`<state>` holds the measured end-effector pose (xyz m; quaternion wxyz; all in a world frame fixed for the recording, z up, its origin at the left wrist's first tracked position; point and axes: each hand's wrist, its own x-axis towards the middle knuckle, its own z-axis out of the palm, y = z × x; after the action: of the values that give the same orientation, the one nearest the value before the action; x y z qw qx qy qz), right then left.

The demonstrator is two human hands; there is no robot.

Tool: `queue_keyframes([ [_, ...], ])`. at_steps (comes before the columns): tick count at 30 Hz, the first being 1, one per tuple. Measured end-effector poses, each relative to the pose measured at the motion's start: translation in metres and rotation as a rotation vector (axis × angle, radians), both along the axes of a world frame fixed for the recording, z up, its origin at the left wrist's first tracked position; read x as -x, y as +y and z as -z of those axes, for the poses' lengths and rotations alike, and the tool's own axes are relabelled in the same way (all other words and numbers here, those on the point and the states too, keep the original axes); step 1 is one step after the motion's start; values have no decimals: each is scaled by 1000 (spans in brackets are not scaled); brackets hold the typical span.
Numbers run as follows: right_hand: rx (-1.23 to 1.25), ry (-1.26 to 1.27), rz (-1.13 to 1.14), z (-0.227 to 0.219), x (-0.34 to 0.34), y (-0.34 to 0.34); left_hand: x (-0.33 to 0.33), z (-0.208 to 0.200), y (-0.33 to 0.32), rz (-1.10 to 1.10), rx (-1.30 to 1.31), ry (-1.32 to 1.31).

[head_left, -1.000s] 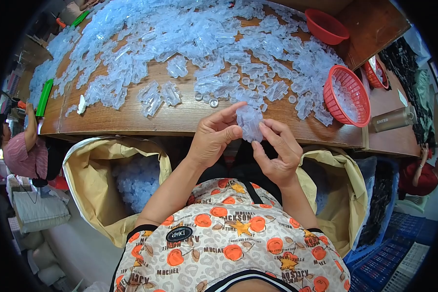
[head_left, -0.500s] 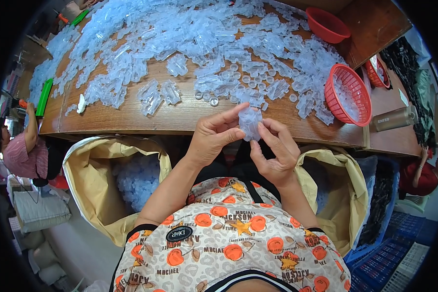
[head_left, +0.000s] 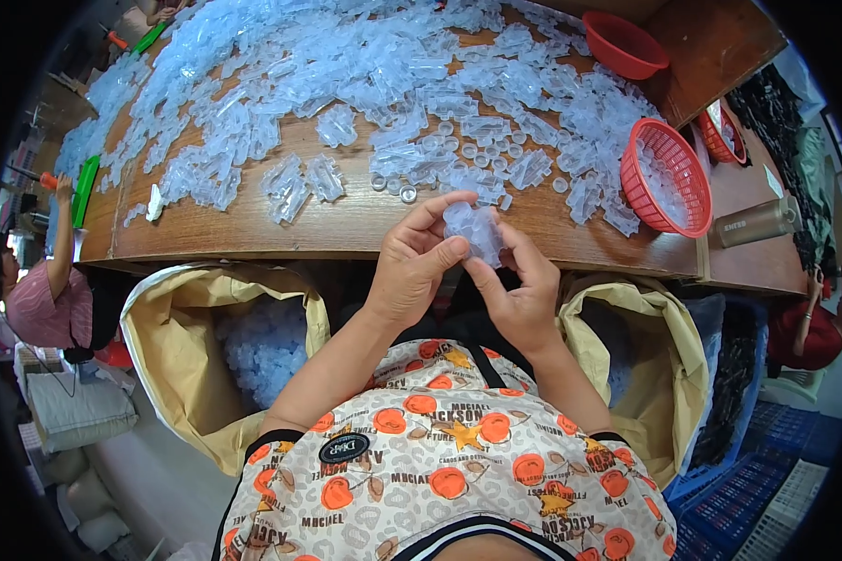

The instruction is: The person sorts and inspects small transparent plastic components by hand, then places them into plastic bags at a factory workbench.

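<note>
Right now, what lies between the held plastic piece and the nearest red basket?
The head view shows the right fingers on the held piece, then bare wooden tabletop, then loose clear plastic pieces near the basket.

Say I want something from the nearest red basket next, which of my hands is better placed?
Likely your right hand: it's nearer the red basket, which stands off to the right, while your left hand is farther away. Both hold the clear plastic pieces, so the right would need to let go first.
</note>
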<state>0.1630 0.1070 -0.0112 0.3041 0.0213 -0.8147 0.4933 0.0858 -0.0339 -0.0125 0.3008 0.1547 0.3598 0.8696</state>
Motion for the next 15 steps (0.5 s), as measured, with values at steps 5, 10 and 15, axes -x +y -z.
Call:
queue_keyframes([
  [5,25,-101,4,-5,-6,-6,-4,4,-1,-82,160,121],
  [10,1431,-555,-895,6,-10,20,2,-3,-12,313,-92,19],
  [15,1177,-684,-809,5,-6,23,9,29,-24,301,-71,-3],
])
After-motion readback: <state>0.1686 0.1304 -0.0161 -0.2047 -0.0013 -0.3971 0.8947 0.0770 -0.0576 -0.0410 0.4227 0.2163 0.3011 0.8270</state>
